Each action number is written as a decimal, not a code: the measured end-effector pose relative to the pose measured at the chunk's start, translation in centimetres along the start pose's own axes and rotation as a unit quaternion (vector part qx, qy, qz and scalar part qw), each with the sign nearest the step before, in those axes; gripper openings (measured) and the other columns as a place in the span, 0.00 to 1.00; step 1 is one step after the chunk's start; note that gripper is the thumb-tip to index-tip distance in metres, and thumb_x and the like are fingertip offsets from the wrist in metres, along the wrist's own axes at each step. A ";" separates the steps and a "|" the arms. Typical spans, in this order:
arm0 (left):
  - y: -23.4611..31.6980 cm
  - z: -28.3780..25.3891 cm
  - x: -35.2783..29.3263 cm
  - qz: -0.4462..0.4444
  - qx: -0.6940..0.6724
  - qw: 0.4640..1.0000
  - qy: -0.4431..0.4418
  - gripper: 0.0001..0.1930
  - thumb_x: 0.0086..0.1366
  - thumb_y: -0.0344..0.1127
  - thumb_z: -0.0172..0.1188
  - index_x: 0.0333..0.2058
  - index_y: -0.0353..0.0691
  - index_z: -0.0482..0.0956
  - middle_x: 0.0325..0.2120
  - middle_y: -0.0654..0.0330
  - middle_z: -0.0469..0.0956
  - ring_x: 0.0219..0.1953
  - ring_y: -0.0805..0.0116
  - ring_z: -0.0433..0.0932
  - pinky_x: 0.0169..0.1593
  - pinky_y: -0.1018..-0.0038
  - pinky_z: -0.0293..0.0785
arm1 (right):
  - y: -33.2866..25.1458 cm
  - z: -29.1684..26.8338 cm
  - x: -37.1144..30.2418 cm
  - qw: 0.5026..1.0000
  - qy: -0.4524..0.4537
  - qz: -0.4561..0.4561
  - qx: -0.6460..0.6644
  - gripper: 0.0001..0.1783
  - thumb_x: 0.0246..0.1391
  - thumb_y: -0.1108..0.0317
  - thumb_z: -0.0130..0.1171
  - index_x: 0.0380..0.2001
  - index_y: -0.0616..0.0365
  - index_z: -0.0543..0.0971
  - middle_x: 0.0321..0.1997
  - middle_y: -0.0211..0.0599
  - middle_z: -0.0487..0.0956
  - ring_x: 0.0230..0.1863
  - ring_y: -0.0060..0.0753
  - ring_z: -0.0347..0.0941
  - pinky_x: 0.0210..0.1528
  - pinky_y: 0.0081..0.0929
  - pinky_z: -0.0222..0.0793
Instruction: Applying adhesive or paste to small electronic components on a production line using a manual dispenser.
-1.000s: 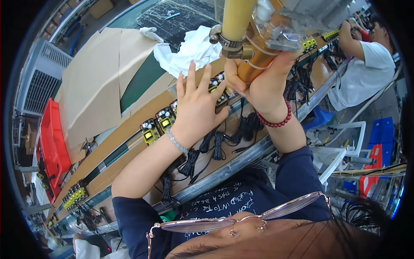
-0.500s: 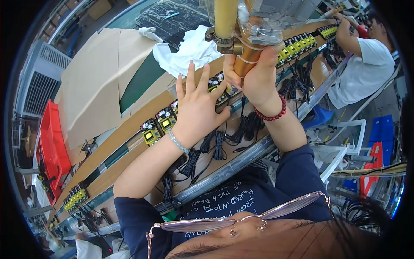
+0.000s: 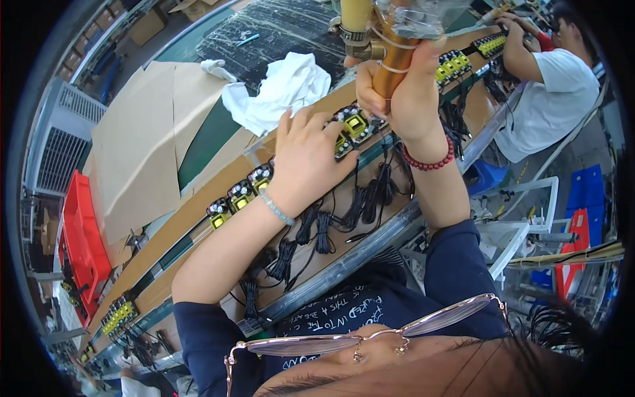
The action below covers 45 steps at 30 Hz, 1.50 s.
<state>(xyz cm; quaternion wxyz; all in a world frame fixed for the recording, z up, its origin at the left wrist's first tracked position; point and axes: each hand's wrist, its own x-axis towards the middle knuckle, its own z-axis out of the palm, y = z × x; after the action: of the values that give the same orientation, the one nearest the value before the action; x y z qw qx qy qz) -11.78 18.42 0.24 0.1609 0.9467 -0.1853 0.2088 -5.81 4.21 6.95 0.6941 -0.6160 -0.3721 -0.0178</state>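
My right hand (image 3: pixel 415 99) grips an orange cylindrical tool (image 3: pixel 395 65), with a yellowish tube (image 3: pixel 357 16) and a metal hose clamp beside it. Clear plastic wraps its upper part; the tip is partly hidden by my fingers, close above a row of small circuit boards (image 3: pixel 356 123) with yellow transformers. Over the same row lies my left hand (image 3: pixel 305 155), fingers bent and apart, thumb out to the right. One board shows between its thumb and forefinger; whether the fingertips touch it I cannot tell. Black coiled cables (image 3: pixel 370 198) hang from the boards toward me.
A metal rail (image 3: pixel 331 261) runs along the near edge. Beyond the boards lie a white cloth (image 3: pixel 288 89) and cardboard sheets (image 3: pixel 135 132). A red tray (image 3: pixel 86 231) sits at left. A co-worker in a white shirt (image 3: pixel 555 99) handles things at the far right, near more boards (image 3: pixel 453 67).
My left hand's spread fingers have bent and drawn in over the boards. My right hand and the orange tool have shifted slightly right. The whole view has moved a little.
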 end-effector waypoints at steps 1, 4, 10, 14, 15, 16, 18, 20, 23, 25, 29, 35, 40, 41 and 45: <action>0.1 0.9 0.7 0.012 -0.031 0.999 0.017 0.26 0.46 0.47 0.65 0.42 0.38 0.77 0.45 0.52 0.72 0.55 0.51 0.63 0.59 0.50 0.51 | 0.2 -0.4 0.0 1.000 0.020 -0.004 -0.004 0.46 0.53 0.27 0.24 0.25 0.64 0.72 0.07 0.27 0.62 0.09 0.14 0.55 0.13 0.15 0.48; 1.2 2.5 2.5 0.017 -0.013 0.999 0.037 0.29 0.45 0.50 0.64 0.44 0.39 0.76 0.50 0.47 0.69 0.58 0.45 0.58 0.60 0.48 0.49 | 1.4 -1.3 -0.3 0.999 0.049 0.003 0.017 0.46 0.54 0.29 0.26 0.28 0.66 0.73 0.09 0.28 0.64 0.10 0.14 0.55 0.13 0.14 0.48; 2.6 4.3 3.7 -0.003 0.049 0.999 0.004 0.32 0.44 0.52 0.64 0.48 0.44 0.75 0.56 0.43 0.61 0.62 0.39 0.50 0.63 0.46 0.41 | 2.5 -1.4 -0.5 0.996 0.090 0.006 -0.018 0.50 0.50 0.25 0.21 0.34 0.67 0.69 0.08 0.24 0.59 0.08 0.16 0.50 0.11 0.15 0.46; 2.4 4.0 3.9 -0.022 0.041 0.998 -0.035 0.32 0.41 0.51 0.65 0.48 0.47 0.76 0.57 0.43 0.60 0.63 0.39 0.48 0.63 0.45 0.39 | 2.3 -1.8 -0.4 0.994 0.107 -0.010 -0.029 0.50 0.50 0.25 0.21 0.35 0.67 0.69 0.07 0.24 0.59 0.08 0.16 0.50 0.11 0.15 0.45; 2.3 4.0 3.9 -0.025 0.032 0.999 -0.029 0.32 0.41 0.51 0.66 0.48 0.47 0.76 0.57 0.43 0.60 0.63 0.39 0.48 0.63 0.45 0.39 | 2.4 -2.2 -0.6 0.996 0.087 -0.015 0.023 0.44 0.54 0.30 0.28 0.35 0.67 0.70 0.16 0.29 0.66 0.10 0.15 0.54 0.13 0.15 0.48; 2.3 4.1 3.9 -0.023 0.026 0.999 -0.025 0.32 0.40 0.50 0.66 0.47 0.46 0.77 0.57 0.43 0.60 0.63 0.39 0.48 0.63 0.44 0.38 | 2.5 -2.5 -0.6 0.995 0.066 -0.021 0.076 0.38 0.57 0.35 0.35 0.34 0.67 0.72 0.25 0.35 0.73 0.13 0.15 0.58 0.14 0.14 0.52; 2.7 4.0 4.1 -0.025 0.032 0.999 -0.019 0.31 0.40 0.49 0.66 0.46 0.46 0.77 0.57 0.43 0.60 0.63 0.39 0.48 0.63 0.44 0.38 | 2.3 -2.4 -0.7 0.995 0.071 -0.026 0.072 0.38 0.57 0.35 0.35 0.35 0.67 0.72 0.26 0.35 0.73 0.13 0.15 0.58 0.15 0.14 0.52; 2.7 4.3 4.1 -0.030 0.039 0.999 -0.013 0.31 0.40 0.48 0.66 0.46 0.45 0.77 0.57 0.43 0.61 0.63 0.39 0.48 0.62 0.43 0.38 | 2.2 -2.0 -0.5 0.994 0.074 -0.031 0.069 0.38 0.57 0.35 0.35 0.35 0.66 0.72 0.26 0.35 0.73 0.14 0.15 0.58 0.15 0.14 0.52; 2.3 4.6 4.4 -0.003 0.053 0.999 0.014 0.30 0.40 0.46 0.65 0.46 0.45 0.77 0.57 0.43 0.61 0.63 0.39 0.48 0.62 0.42 0.37 | 2.0 -1.5 -0.4 0.993 0.114 -0.015 -0.030 0.50 0.49 0.23 0.23 0.32 0.68 0.70 0.07 0.26 0.60 0.08 0.16 0.52 0.11 0.15 0.46; 2.2 4.3 4.7 -0.011 0.037 0.999 -0.024 0.28 0.41 0.45 0.64 0.45 0.46 0.78 0.57 0.43 0.61 0.63 0.40 0.48 0.62 0.42 0.37 | 2.1 -1.5 -0.5 0.993 0.115 -0.019 -0.025 0.51 0.48 0.23 0.23 0.32 0.67 0.71 0.07 0.26 0.60 0.08 0.16 0.52 0.11 0.15 0.47; 2.0 3.7 4.5 -0.015 0.030 0.998 -0.052 0.27 0.41 0.46 0.64 0.44 0.48 0.79 0.58 0.44 0.60 0.64 0.40 0.47 0.62 0.42 0.37 | 2.5 -1.7 -0.7 0.993 0.122 -0.007 -0.005 0.51 0.47 0.22 0.23 0.32 0.66 0.71 0.07 0.26 0.60 0.08 0.17 0.53 0.11 0.16 0.47; 1.7 3.6 4.4 -0.016 0.041 0.997 -0.058 0.27 0.41 0.46 0.64 0.44 0.50 0.79 0.58 0.44 0.60 0.64 0.40 0.46 0.63 0.44 0.37 | 1.9 -1.3 -0.4 0.993 0.116 -0.011 -0.008 0.48 0.48 0.23 0.21 0.26 0.61 0.68 0.07 0.26 0.60 0.08 0.18 0.54 0.11 0.16 0.48; 1.4 3.2 4.8 0.042 0.032 0.999 -0.011 0.26 0.42 0.47 0.63 0.43 0.49 0.79 0.56 0.46 0.63 0.64 0.43 0.48 0.63 0.46 0.40 | 1.6 -2.7 -0.3 0.994 0.080 -0.048 0.050 0.38 0.55 0.32 0.32 0.26 0.62 0.69 0.13 0.27 0.64 0.12 0.15 0.56 0.13 0.14 0.49; 1.4 3.0 5.0 0.043 0.033 0.999 -0.009 0.26 0.42 0.47 0.63 0.43 0.49 0.79 0.56 0.46 0.63 0.64 0.43 0.48 0.63 0.46 0.40 | 1.5 -3.1 -0.3 0.994 0.066 -0.053 0.075 0.35 0.58 0.36 0.36 0.28 0.63 0.69 0.15 0.27 0.65 0.13 0.14 0.56 0.14 0.14 0.50; 3.1 2.5 6.9 0.025 0.048 0.996 -0.064 0.28 0.44 0.50 0.62 0.43 0.41 0.78 0.51 0.47 0.68 0.61 0.45 0.55 0.62 0.48 0.44 | 1.3 -4.9 0.0 0.993 0.091 -0.061 0.040 0.37 0.58 0.35 0.34 0.28 0.65 0.71 0.11 0.27 0.63 0.12 0.14 0.57 0.14 0.14 0.50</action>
<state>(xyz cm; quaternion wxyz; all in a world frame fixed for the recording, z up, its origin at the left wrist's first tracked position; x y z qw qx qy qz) -6.37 12.78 1.89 0.0977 0.9599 -0.2083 0.1604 -2.78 0.29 5.99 0.7466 -0.5599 -0.3446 -0.1017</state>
